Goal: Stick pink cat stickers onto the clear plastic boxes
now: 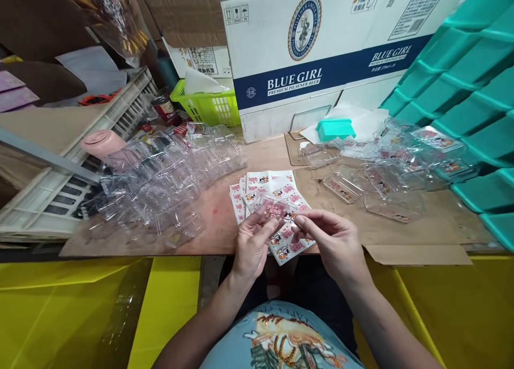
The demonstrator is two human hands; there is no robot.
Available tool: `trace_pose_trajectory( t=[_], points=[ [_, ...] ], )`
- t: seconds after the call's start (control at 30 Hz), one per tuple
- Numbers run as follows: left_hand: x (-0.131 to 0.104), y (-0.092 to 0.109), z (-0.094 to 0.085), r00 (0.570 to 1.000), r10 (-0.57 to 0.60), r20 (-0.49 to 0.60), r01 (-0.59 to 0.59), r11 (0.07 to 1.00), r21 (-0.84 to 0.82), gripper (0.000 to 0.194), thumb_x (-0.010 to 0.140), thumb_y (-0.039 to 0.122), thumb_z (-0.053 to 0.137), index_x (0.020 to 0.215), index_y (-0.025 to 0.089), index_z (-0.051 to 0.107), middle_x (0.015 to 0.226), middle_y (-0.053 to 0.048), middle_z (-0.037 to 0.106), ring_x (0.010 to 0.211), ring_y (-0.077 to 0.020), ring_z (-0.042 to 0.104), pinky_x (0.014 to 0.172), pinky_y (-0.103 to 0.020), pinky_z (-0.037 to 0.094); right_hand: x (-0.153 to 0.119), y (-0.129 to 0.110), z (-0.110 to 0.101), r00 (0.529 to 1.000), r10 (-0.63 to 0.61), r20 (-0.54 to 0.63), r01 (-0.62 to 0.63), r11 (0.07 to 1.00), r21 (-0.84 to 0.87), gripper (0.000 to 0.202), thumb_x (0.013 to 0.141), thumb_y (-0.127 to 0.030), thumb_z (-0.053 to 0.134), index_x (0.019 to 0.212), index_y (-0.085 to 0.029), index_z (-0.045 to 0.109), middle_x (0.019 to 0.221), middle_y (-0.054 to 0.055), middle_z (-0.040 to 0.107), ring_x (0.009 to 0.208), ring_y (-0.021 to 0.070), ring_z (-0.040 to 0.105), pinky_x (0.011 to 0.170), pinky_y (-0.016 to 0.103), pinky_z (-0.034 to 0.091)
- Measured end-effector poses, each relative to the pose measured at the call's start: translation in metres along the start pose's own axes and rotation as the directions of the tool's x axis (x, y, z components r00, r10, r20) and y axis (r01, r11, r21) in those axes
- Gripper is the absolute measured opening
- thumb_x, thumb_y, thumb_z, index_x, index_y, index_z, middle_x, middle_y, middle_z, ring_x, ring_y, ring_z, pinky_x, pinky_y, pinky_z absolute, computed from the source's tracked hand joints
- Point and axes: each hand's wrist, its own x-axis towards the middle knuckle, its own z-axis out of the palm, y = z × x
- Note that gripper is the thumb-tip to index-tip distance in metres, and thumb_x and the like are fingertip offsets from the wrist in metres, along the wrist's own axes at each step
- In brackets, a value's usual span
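My left hand [254,241] is closed on a small clear plastic box [266,204], with pink Chinese lettering showing on it. A small cartoon sticker [289,217] with white and orange is pinched between the thumb and forefinger of my right hand [335,239], close against the right side of the box. Under both hands lie stacked sticker sheets [283,182] printed with pink lettering and cartoon figures; they overhang the table's front edge.
Many clear plastic boxes [160,165] are heaped on the left by a pink container [103,143]. Stickered clear boxes [381,179] lie to the right. A white beer carton [265,47] and green basket [209,105] stand behind; stacked turquoise trays [461,98] rise at right.
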Motion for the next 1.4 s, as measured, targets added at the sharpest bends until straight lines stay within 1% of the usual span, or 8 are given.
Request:
trace_pose_trajectory(
  t=[0.13,0.4,0.67,0.8,0.9,1.07,1.23,1.4],
  points=[
    [0.0,-0.001,0.0,0.999,-0.002,0.036,0.002,1.0,0.018,0.019,0.073,0.011,0.077,0.09,0.02,0.075,0.094,-0.002,0.078,0.087,-0.0134,0.072,0.088,-0.028,0.055,0.002,0.004,-0.001,1.0,0.012,-0.006,-0.012,1.0,0.01,0.013,0.076,-0.03,0.08,0.08,-0.018,0.076,0.067,0.002,0.073,0.055,0.0096,0.064,0.055,0.02,0.054],
    [-0.001,-0.001,-0.001,0.992,0.02,0.123,-0.031,0.996,0.083,0.023,0.081,0.011,0.069,0.101,0.021,0.076,0.104,-0.004,0.076,0.095,-0.0141,0.071,0.091,-0.026,0.054,0.009,0.011,-0.002,1.0,0.003,-0.008,-0.003,1.0,0.002,0.013,0.075,-0.03,0.081,0.08,-0.019,0.076,0.066,0.001,0.071,0.053,0.0094,0.062,0.054,0.02,0.053],
    [-0.001,0.0,-0.001,0.997,0.005,0.077,-0.012,0.996,0.091,0.022,0.077,0.014,0.073,0.097,0.023,0.077,0.098,-0.003,0.077,0.089,-0.0144,0.072,0.09,-0.027,0.054,0.009,0.013,-0.003,0.999,0.031,-0.014,-0.031,0.999,-0.02,0.014,0.074,-0.031,0.081,0.08,-0.019,0.076,0.069,0.001,0.072,0.055,0.0093,0.063,0.055,0.02,0.053],
    [-0.001,0.0,-0.001,0.999,0.005,0.041,-0.008,0.996,0.087,0.025,0.074,0.015,0.077,0.097,0.022,0.076,0.098,-0.003,0.077,0.088,-0.0149,0.072,0.088,-0.027,0.055,0.012,0.015,-0.002,1.0,0.019,-0.015,-0.02,0.999,-0.036,0.012,0.075,-0.03,0.081,0.079,-0.02,0.076,0.067,0.0,0.071,0.055,0.009,0.062,0.054,0.019,0.052],
    [-0.002,0.0,0.0,0.999,0.014,0.045,-0.017,0.996,0.082,0.024,0.074,0.014,0.076,0.096,0.023,0.077,0.099,-0.003,0.077,0.089,-0.0145,0.072,0.088,-0.027,0.055,0.012,0.016,-0.001,1.0,0.01,-0.02,-0.011,0.998,-0.054,0.012,0.075,-0.03,0.081,0.078,-0.02,0.076,0.066,0.0,0.071,0.054,0.009,0.062,0.053,0.019,0.052],
    [-0.003,0.0,0.0,0.999,0.035,0.013,-0.036,0.994,0.103,0.02,0.072,0.015,0.078,0.09,0.022,0.077,0.093,-0.003,0.078,0.087,-0.0152,0.072,0.087,-0.028,0.055,0.01,0.016,0.003,1.0,0.007,-0.03,-0.01,0.996,-0.094,0.017,0.074,-0.033,0.081,0.08,-0.018,0.075,0.066,0.001,0.071,0.054,0.0096,0.061,0.052,0.021,0.052],
    [-0.005,0.001,0.0,0.998,0.052,-0.031,-0.047,0.988,0.145,0.022,0.069,0.017,0.08,0.089,0.022,0.076,0.093,-0.002,0.078,0.086,-0.0161,0.072,0.089,-0.03,0.055,0.01,0.014,0.009,0.997,-0.009,-0.07,-0.002,0.988,-0.154,0.023,0.071,-0.037,0.081,0.077,-0.017,0.073,0.067,0.002,0.07,0.056,0.0127,0.061,0.052,0.024,0.052],
    [-0.007,0.001,-0.001,0.998,0.068,-0.012,-0.065,0.985,0.162,0.021,0.071,0.019,0.079,0.092,0.022,0.075,0.099,-0.003,0.077,0.092,-0.0184,0.072,0.09,-0.032,0.055,0.01,0.016,0.014,0.997,-0.055,-0.06,0.043,0.98,-0.192,0.026,0.071,-0.041,0.079,0.074,-0.016,0.072,0.067,0.003,0.069,0.052,0.0127,0.059,0.048,0.025,0.049]
  ],
)
